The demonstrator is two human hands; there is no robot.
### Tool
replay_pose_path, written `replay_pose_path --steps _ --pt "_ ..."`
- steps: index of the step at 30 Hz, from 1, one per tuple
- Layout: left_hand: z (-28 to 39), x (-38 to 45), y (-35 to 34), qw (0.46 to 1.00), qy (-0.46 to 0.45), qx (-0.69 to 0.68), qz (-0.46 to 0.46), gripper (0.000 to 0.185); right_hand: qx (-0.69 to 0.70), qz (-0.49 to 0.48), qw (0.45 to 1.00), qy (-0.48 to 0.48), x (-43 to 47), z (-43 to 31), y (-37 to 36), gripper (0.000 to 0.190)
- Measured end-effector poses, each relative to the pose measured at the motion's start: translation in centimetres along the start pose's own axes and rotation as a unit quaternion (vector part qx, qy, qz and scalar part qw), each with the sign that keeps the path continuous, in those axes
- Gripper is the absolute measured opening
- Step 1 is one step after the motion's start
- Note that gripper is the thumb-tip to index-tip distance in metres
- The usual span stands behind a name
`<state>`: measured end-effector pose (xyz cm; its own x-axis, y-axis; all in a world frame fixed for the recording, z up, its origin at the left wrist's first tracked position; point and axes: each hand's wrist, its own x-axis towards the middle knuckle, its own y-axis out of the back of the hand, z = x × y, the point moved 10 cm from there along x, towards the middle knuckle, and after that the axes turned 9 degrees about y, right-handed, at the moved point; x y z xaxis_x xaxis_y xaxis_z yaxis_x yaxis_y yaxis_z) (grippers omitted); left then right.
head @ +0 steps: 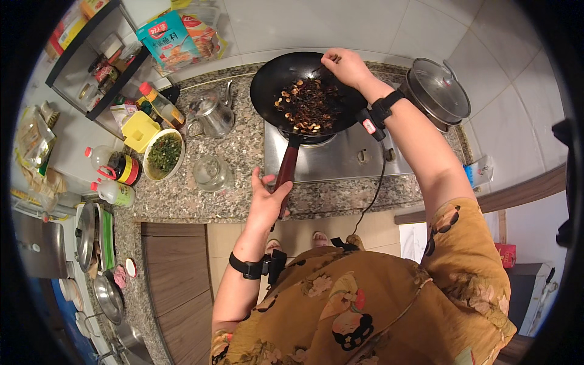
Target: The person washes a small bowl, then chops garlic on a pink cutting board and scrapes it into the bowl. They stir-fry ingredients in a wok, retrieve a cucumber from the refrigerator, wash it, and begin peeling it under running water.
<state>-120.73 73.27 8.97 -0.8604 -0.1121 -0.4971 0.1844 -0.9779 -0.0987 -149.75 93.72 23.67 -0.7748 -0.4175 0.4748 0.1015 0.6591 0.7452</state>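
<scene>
A black wok (269, 77) sits on the gas stove (301, 159). Browned garlic pieces and dark, shrivelled bits of food (315, 105) lie across its bottom. The wok's dark red handle (287, 166) points towards me, and my left hand (267, 200) is loosely around it, some fingers spread and the thumb across the top. Over the wok's far right rim, my right hand (344, 66) pinches a thin brown utensil (336, 58). That utensil is mostly hidden by the fingers, so its kind is unclear.
Right of the wok stands a steel pot with a glass lid (440, 89). A steel kettle (212, 114), a glass jar (212, 173), a bowl of chopped greens (164, 155) and several bottles (116, 166) occupy the left counter. A black cable (376, 196) hangs from my right wrist.
</scene>
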Motion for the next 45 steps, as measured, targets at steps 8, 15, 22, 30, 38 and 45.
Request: replay_pose_path --steps 8,15,22,30,38,45 --pt "-0.1 -0.1 0.5 1.0 0.004 0.012 0.009 0.101 0.039 -0.159 0.982 0.092 -1.6 -2.5 -3.2 0.021" --pt "0.1 -0.5 0.1 0.999 0.015 0.03 0.019 0.098 0.042 -0.106 0.989 0.095 2.6 -3.5 -2.7 0.021" --pt "0.0 -0.1 0.2 1.0 0.009 0.026 0.006 0.1 0.056 -0.192 0.978 0.059 -0.2 -1.7 -4.7 0.018" --pt "-0.1 0.0 0.1 0.999 0.01 0.031 0.01 0.099 0.211 -0.142 0.967 -0.02 0.1 -6.5 -5.0 0.017" --pt "0.1 -0.3 -0.1 1.0 0.009 0.022 0.009 0.098 0.106 -0.121 0.987 -0.01 -0.3 -1.6 -7.1 0.025" --pt "0.0 -0.1 0.0 1.0 0.008 0.027 0.009 0.098 0.105 -0.058 0.989 -0.085 -1.9 3.2 2.0 0.026"
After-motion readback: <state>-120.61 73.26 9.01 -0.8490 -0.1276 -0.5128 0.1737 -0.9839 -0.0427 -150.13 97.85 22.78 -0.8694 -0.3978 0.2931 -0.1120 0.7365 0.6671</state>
